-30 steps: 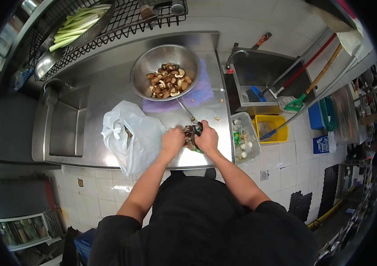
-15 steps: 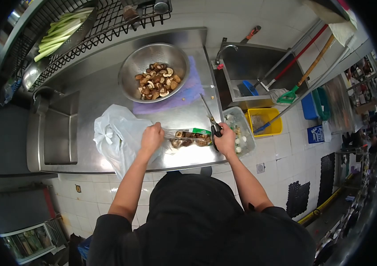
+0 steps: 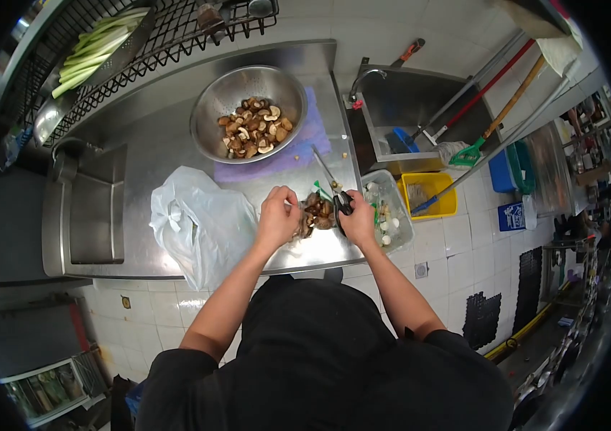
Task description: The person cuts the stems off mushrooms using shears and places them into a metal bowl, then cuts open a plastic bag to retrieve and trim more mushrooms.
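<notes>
**A:** Where is the mushroom packet [image 3: 317, 213] sitting for you?

**B:** Between my two hands, at the near edge of the steel tabletop [image 3: 176, 147]. My left hand [image 3: 277, 217] pinches its left end, fingers clenched on the clear wrap. My right hand [image 3: 358, 219] is closed around the black handles of the scissors [image 3: 334, 188], right against the packet's right end.

**A:** How does the packet run?

**B:** Its long axis lies roughly left to right, hand to hand. The scissor blades point away from me and a little left, up toward the purple mat [image 3: 298, 147], so they stand across the packet instead of along it. I can't tell whether the blades are parted.

**A:** Which hand is nearer the mushrooms?

**B:** Both touch the packet; the left has the firmer hold on it. The metal bowl [image 3: 248, 111] of cut mushroom pieces sits farther back on the mat, well apart. A white plastic bag [image 3: 197, 219] lies just left of my left wrist, and a clear bin [image 3: 391, 212] of scraps sits just right of my right hand.
</notes>
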### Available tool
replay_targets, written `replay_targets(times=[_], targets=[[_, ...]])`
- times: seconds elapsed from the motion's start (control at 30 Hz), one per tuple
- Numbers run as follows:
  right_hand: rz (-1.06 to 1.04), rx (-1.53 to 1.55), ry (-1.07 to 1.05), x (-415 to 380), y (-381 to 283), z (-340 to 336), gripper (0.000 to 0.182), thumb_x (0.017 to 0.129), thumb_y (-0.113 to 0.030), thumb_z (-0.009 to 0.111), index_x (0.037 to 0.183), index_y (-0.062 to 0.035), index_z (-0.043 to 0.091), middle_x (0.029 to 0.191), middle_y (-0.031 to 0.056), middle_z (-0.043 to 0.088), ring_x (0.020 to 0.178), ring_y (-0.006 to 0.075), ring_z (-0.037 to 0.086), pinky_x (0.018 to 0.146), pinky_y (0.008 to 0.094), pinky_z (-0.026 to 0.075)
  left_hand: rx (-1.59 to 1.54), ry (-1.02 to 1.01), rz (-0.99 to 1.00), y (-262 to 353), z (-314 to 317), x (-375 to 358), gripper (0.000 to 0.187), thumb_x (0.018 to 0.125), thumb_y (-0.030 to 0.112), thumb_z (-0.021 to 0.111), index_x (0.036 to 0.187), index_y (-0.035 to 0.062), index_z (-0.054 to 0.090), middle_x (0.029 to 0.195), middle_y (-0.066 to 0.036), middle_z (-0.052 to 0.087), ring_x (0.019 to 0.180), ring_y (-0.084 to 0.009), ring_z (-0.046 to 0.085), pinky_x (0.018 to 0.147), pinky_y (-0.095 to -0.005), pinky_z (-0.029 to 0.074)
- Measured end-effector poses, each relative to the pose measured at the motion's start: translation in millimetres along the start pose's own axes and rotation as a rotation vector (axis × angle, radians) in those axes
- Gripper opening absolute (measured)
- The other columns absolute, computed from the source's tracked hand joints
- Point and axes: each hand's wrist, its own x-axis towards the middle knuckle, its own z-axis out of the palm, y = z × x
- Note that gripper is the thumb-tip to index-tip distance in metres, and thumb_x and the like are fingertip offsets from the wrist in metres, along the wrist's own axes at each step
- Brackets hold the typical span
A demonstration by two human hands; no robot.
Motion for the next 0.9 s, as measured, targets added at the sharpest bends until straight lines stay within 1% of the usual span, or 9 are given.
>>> replay_targets(times=[0.07,0.2,0.27,0.4,0.47,0.6,0.67,0.83,0.9], targets=[[0.060,0.191,0.014,1,5,3,0.037,0.078,0.001,0.069,0.114,-0.0002,0.060,0.086,0.0154,0.072,0.076,0.0219,0.071,0.070,0.0335,0.054,-0.006,0.093,-0.001,-1,7,-2,0.014,0.082,0.005,0.068,0.085,0.0003,0.055,0.093,-0.017,0.058,0.080,-0.0382,0.061,0.068,-0.0459,0.051],[0.084,0.283,0.025,4,25,14,0.038,0.077,0.003,0.070,0.113,0.0005,0.059,0.084,0.0152,0.072,0.075,0.0216,0.071,0.068,0.0329,0.054,0.345,0.113,0.144,-12,19,-3,0.009,0.081,0.003,0.065,0.086,0.0013,0.058,0.092,-0.016,0.058,0.087,-0.0355,0.060,0.075,-0.0453,0.051],[0.259,0.517,-0.030,1,26,19,0.042,0.078,0.007,0.068,0.118,0.0014,0.056,0.085,0.0116,0.072,0.069,0.0175,0.068,0.063,0.0300,0.053,0.587,0.146,0.272,-48,19,6,0.010,0.078,0.002,0.064,0.087,0.0018,0.060,0.094,-0.016,0.057,0.098,-0.0352,0.057,0.079,-0.0433,0.050],[0.437,0.874,-0.102,-8,17,9,0.048,0.078,0.009,0.065,0.123,0.0011,0.051,0.087,0.0090,0.070,0.064,0.0140,0.065,0.061,0.0269,0.051,0.595,0.144,0.236,-58,-1,11,0.016,0.075,0.001,0.065,0.090,0.0027,0.064,0.102,-0.015,0.059,0.107,-0.0344,0.053,0.085,-0.0419,0.049],[0.405,0.917,-0.108,-14,14,8,0.051,0.077,0.010,0.065,0.125,0.0002,0.050,0.088,0.0088,0.069,0.067,0.0135,0.065,0.063,0.0256,0.051,0.611,0.242,0.420,-49,-2,3,0.021,0.071,0.000,0.069,0.091,0.0047,0.066,0.102,-0.012,0.062,0.104,-0.0328,0.053,0.085,-0.0441,0.045],[0.284,0.752,-0.066,-14,25,17,0.049,0.078,0.010,0.064,0.124,0.0011,0.050,0.088,0.0094,0.069,0.072,0.0145,0.066,0.066,0.0261,0.051,0.712,0.155,0.543,-18,28,-15,0.023,0.074,0.013,0.075,0.095,0.0071,0.069,0.104,-0.008,0.063,0.108,-0.0287,0.052,0.089,-0.0438,0.042],[0.145,0.558,0.021,-15,22,19,0.050,0.079,0.009,0.064,0.125,0.0016,0.049,0.087,0.0096,0.069,0.076,0.0163,0.066,0.068,0.0275,0.051,0.807,-0.181,0.509,-30,47,-21,0.030,0.075,0.029,0.078,0.096,0.0086,0.070,0.105,-0.006,0.063,0.110,-0.0274,0.052,0.091,-0.0432,0.039],[0.017,0.198,0.075,-4,11,1,0.045,0.076,0.001,0.068,0.120,-0.0009,0.057,0.084,0.0146,0.070,0.073,0.0224,0.069,0.068,0.0329,0.053,0.818,-0.223,0.565,-63,48,-30,0.014,0.084,0.022,0.066,0.092,0.0103,0.067,0.093,-0.005,0.065,0.098,-0.0229,0.060,0.087,-0.0386,0.040],[0.017,0.105,0.007,5,6,-4,0.036,0.073,-0.003,0.068,0.108,-0.0028,0.062,0.084,0.0219,0.068,0.078,0.0374,0.069,0.071,0.0417,0.054,0.704,-0.356,0.659,-73,40,-30,0.009,0.084,0.015,0.059,0.091,0.0121,0.065,0.086,-0.003,0.065,0.089,-0.0206,0.062,0.084,-0.0354,0.041]])
